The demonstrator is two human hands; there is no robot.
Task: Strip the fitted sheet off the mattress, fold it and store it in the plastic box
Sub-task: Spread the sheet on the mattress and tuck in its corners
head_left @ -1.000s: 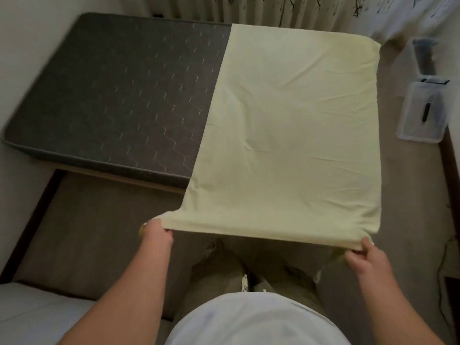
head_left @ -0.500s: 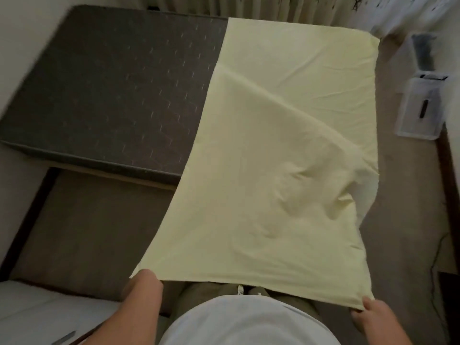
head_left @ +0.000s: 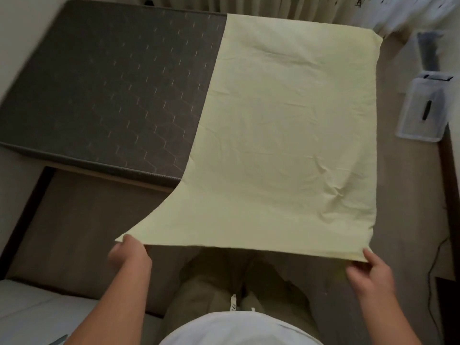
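Head view, foot of the bed. Mattress (head_left: 99, 90): dark, quilted, its left half bare; it serves here as the landmark. Fitted sheet (head_left: 286, 145): pale yellow, already stripped, lying over the right half of the mattress, its near edge carried out past the foot of the mattress and held in the air; the far edge rests along the head of the mattress. Half a second earlier the cloth stood up in a large billow above the right half of the mattress; it has now dropped almost flat, with only small creases near the mattress's right edge; judged a shake-out, which leaves the layers smooth and squared for the next fold. Plastic box (head_left: 420, 113): clear, on the floor to the right of the mattress, well apart from the sheet; storing is not yet begun. Left hand (head_left: 129, 257): grips the near-left corner of the sheet, just off the foot of the mattress; blurred, so finer detail cannot be told. Right hand (head_left: 371, 272): its fingers (head_left: 358, 270) pinch the near-right corner, beyond the mattress's foot.
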